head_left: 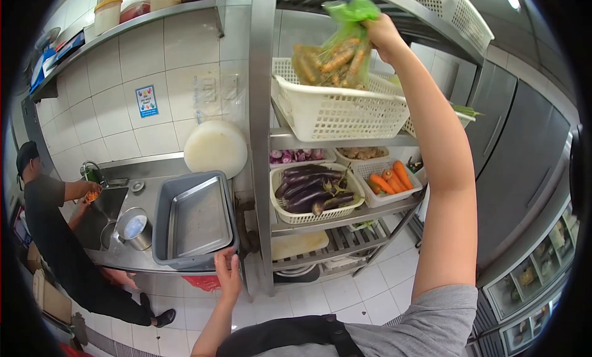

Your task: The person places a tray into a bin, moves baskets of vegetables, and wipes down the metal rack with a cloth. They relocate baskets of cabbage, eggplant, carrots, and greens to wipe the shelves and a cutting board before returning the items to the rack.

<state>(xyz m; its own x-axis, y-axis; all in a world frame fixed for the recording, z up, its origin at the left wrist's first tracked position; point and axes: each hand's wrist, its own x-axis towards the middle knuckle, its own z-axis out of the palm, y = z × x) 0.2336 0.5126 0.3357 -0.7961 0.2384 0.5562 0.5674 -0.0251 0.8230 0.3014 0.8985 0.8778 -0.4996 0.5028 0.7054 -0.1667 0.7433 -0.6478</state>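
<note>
High on the right, my right hand (pixel 383 36) is closed round the gathered neck of a green plastic bag (pixel 336 54). Knobbly orange-brown roots, possibly turmeric, show through the plastic. The bag hangs at the opening of a white perforated basket (pixel 345 113) on the shelf rack; whether it touches the basket floor is hidden by the front wall. Low down in front of me, my left hand (pixel 229 278) is empty with fingers apart, close to the front corner of a grey plastic tub (pixel 161 233) that has a metal tray (pixel 200 218) in it.
Below are baskets of eggplants (pixel 314 187), carrots (pixel 394 177) and purple onions (pixel 299 156). The rack's metal post (pixel 262 141) stands between counter and shelves. At left a co-worker (pixel 52 215) works over a sink (pixel 102 218). A steel pot (pixel 134 227) stands beside the tub.
</note>
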